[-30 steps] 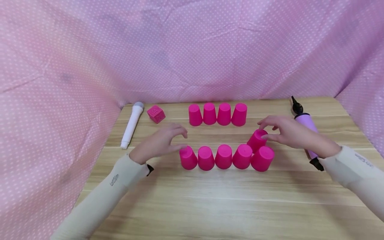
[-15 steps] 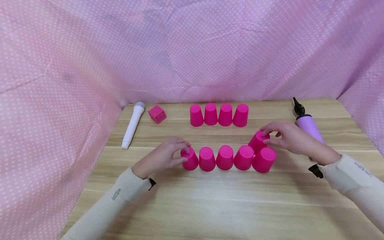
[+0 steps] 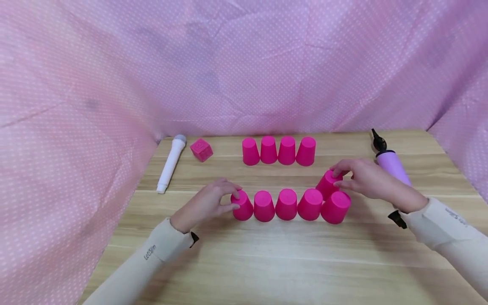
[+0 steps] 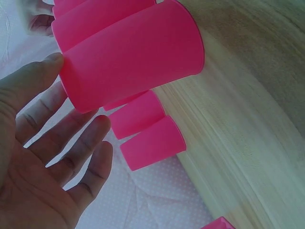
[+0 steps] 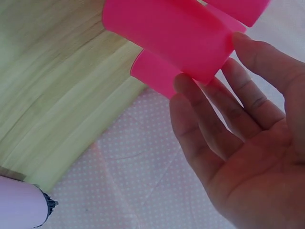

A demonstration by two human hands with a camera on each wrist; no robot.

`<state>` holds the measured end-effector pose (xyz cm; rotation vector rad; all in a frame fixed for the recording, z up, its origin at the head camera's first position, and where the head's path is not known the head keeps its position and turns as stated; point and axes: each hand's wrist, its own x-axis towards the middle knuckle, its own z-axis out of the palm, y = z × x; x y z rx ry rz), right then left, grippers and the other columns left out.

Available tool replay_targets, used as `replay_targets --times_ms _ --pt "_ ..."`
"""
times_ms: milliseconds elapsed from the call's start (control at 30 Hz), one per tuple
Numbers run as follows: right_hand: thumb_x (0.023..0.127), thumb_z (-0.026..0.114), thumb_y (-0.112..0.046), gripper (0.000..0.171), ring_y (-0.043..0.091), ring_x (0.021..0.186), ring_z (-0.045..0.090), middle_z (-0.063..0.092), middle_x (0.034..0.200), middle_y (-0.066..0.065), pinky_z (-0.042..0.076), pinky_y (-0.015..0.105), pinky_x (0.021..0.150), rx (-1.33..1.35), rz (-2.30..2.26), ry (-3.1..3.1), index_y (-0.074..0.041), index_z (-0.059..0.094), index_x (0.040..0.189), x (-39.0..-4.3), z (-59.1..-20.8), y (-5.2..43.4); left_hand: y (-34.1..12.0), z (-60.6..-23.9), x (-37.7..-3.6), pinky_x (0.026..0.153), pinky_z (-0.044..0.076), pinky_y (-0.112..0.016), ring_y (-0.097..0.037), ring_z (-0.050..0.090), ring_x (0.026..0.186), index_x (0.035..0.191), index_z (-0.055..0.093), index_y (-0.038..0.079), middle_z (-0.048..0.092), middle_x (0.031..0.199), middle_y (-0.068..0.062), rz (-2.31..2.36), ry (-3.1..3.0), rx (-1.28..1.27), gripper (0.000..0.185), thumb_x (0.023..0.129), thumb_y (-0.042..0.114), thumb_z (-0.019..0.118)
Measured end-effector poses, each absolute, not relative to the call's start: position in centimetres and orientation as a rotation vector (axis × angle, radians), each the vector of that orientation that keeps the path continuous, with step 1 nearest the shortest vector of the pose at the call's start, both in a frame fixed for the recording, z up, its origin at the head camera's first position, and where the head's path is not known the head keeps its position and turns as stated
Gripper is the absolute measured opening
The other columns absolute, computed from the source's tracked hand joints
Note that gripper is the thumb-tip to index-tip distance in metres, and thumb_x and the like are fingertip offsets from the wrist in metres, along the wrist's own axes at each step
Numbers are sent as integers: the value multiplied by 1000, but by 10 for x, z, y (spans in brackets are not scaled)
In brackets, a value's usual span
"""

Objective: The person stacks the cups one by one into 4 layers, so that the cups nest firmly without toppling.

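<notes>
1. Head view: left hand [image 3: 206,204] pinches the end cup [image 3: 242,205] of the front row [image 3: 286,205], centre frame.
2. Right hand [image 3: 366,179] pinches the offset cup [image 3: 328,183] behind the row's right end.
3. Suggest lifting straight up; neighbouring cups touch and would tip.
4. Back row [image 3: 279,151], toy microphone [image 3: 170,163], cube [image 3: 201,150] and balloon pump [image 3: 389,163] sit clear.

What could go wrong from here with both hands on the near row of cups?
1. The right hand grips a tilted cup that leans against the end cup; lifting it may nudge or topple that neighbour.
2. The left hand touches the leftmost cup of a row packed side by side, so a sideways push could shift the whole line.
3. The purple pump lies just behind the right wrist and may get bumped.
</notes>
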<state>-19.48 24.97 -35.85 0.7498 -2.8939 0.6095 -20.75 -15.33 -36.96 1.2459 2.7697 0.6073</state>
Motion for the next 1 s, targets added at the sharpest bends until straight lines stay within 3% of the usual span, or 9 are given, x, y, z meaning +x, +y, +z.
replay_targets --times_ms 267,567,800,1000 --pt "65 74 -16 25 13 76 58 62 81 -5 44 33 65 707 588 -2953 -13 65 89 -192 -359 249 -151 -371 -199 78 43 -26 -8 47 95 90 62 22 56 101 7 607 2786 1173 24 69 28 72" --pt "63 75 -18 24 16 77 58 63 82 -5 43 33 64 685 565 -2975 -14 66 84 -191 -353 251 -146 -374 -192 73 42 -19 -1 44 87 91 63 22 56 91 14 608 2854 1217 27 67 29 73" --pt "62 75 -19 18 16 79 57 63 91 -3 42 32 64 675 546 -2979 -18 66 78 -191 -354 252 -145 -373 -191 73 44 -24 -7 45 87 93 62 20 55 91 11 631 2813 1194 28 68 26 72" --pt "62 76 -20 18 17 80 58 63 91 -3 42 33 64 681 549 -2949 -18 66 77 -191 -356 252 -144 -373 -190 69 43 -18 -3 44 84 92 62 22 54 89 14 620 2836 1158 30 65 27 75"
